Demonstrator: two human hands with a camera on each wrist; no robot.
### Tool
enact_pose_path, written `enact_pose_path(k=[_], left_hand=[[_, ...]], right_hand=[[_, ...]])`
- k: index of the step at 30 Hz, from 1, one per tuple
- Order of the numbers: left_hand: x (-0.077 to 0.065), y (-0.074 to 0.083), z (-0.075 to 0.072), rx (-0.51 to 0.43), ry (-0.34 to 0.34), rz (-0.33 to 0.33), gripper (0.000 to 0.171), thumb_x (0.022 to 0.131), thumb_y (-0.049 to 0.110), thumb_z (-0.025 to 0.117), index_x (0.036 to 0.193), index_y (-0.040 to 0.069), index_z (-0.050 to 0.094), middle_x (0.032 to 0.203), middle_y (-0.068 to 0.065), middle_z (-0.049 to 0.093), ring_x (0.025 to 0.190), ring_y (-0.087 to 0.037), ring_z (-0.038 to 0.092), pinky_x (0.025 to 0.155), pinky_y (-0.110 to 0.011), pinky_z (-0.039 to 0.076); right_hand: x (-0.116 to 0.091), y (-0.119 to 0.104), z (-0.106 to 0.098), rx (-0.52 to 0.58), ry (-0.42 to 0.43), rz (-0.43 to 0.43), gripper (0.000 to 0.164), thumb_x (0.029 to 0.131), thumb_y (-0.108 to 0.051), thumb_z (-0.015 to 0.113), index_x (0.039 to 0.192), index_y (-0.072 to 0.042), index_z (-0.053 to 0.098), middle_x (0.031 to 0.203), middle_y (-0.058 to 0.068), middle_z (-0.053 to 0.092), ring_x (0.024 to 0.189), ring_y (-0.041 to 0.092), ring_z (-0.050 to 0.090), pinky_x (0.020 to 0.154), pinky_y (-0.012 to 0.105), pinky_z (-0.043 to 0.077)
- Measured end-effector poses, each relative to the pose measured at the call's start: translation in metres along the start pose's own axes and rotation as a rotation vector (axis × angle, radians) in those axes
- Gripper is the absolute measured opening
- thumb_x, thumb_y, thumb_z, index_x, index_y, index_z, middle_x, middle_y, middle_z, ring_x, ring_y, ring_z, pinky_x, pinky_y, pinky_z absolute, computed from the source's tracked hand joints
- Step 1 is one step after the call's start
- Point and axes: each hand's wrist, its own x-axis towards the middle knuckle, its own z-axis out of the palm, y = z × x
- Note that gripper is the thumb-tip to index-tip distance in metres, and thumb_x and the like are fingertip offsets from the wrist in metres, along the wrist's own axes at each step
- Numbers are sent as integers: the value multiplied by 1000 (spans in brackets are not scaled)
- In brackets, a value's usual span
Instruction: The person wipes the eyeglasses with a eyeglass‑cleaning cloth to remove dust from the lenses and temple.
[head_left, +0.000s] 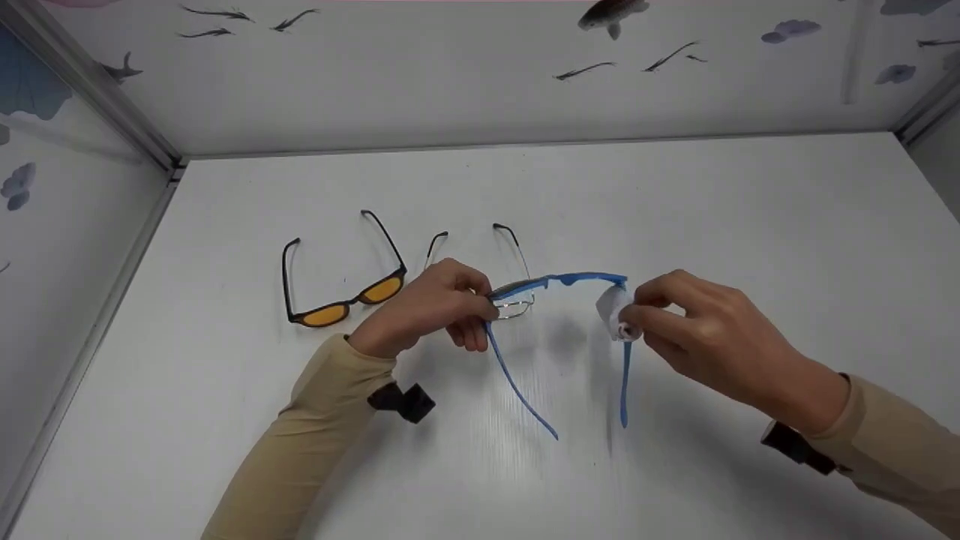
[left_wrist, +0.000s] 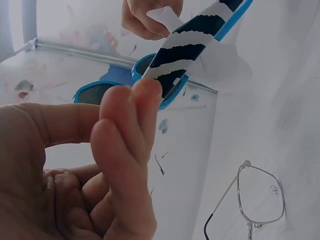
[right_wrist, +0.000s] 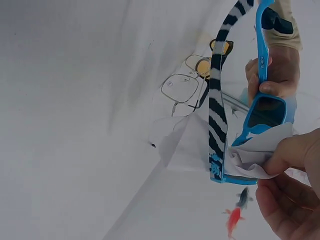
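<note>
Blue-framed sunglasses (head_left: 585, 277) are held up above the table with both temples unfolded toward the person. My left hand (head_left: 446, 304) pinches them at the left hinge between thumb and fingers. A crumpled white cloth (head_left: 611, 306) is pinched in my right hand (head_left: 701, 322) at the other end of the frame. In the right wrist view the cloth (right_wrist: 262, 147) lies against the lens nearest that hand and partly covers it; the other dark lens (right_wrist: 267, 111) shows. Black and white stripes mark the outer side of the temple (right_wrist: 216, 105).
Black-framed glasses with orange lenses (head_left: 325, 315) lie unfolded on the white table (head_left: 720, 202), left of the hands. Thin metal-framed clear glasses (head_left: 517, 244) lie behind the left hand, partly hidden. White panels (head_left: 465, 97) with printed fish border the table.
</note>
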Motion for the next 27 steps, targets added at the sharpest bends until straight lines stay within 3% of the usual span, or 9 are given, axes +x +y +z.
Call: enact_pose_path(k=[7, 14, 18, 27], left_hand=[[-1, 1, -7, -43, 92, -1, 15, 83, 9, 54, 83, -4, 59, 66, -14, 63, 53, -19, 61, 54, -28, 51], [1, -4, -15, -69, 152, 8, 14, 83, 10, 54, 81, -2, 59, 65, -15, 62, 52, -19, 60, 53, -29, 51], [3, -7, -17, -93, 160, 9, 14, 83, 10, 53, 82, -3, 58, 65, -15, 62, 52, -18, 60, 53, -29, 51], [6, -6, -9, -85, 122, 1, 14, 84, 11, 54, 86, -3, 57, 69, -15, 63, 56, -20, 62, 57, -30, 52]], right_hand=[[-9, -6, 4, 135, -51, 66, 30, 58, 5, 77, 83, -8, 69, 84, 5, 57, 70, 13, 58, 56, 23, 51], [-13, -11, -2, 351, -85, 121, 25, 67, 3, 69, 87, -12, 69, 87, -2, 58, 74, 9, 56, 62, 15, 48], [-12, -15, -5, 445, -91, 144, 26, 69, 4, 66, 87, -15, 68, 88, -4, 58, 75, 8, 56, 63, 16, 48], [-3, -26, 1, 493, -71, 188, 37, 64, 12, 69, 87, -18, 68, 87, -4, 60, 73, 10, 58, 63, 17, 49]])
